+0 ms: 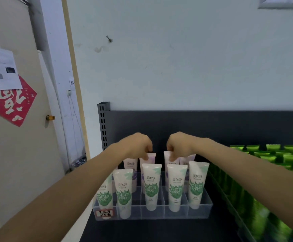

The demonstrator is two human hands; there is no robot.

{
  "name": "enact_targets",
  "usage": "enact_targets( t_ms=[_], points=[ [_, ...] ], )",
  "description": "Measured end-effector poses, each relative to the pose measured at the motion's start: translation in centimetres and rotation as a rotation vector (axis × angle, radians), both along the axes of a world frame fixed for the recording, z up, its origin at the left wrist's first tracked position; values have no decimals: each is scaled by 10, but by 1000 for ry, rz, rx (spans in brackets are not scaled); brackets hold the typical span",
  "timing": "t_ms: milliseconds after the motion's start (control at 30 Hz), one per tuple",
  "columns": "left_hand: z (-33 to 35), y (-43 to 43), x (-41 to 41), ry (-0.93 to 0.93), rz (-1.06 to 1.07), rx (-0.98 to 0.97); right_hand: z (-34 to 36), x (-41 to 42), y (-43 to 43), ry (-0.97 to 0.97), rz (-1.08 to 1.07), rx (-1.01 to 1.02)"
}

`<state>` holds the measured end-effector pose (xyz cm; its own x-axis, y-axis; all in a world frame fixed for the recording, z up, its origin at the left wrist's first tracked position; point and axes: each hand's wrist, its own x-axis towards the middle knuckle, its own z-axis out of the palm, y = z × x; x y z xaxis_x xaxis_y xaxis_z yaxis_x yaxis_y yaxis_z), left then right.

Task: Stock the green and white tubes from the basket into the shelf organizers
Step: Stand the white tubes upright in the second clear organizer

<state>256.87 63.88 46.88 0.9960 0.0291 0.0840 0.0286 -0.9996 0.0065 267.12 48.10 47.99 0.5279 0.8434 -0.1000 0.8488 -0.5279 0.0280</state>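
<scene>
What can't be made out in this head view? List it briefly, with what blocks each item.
- Basket: not in the frame at all.
- Fingertips of the left hand and right hand: curled down behind the hands onto the purple tubes, so the grip is unclear.
- Handwritten label on the clear organizer: too blurred to read.
- Green bottles: blurred, cut off by the right edge.
</scene>
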Motion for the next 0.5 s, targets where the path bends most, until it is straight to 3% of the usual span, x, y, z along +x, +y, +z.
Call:
enact_targets(
  t_ms=[200,500],
  points=[
    [-5,-4,8,-78,48,66,-15,4,4,-57,63,49],
    [-6,-4,7,-63,69,-23,-17,6,8,-29,39,73]
  ],
)
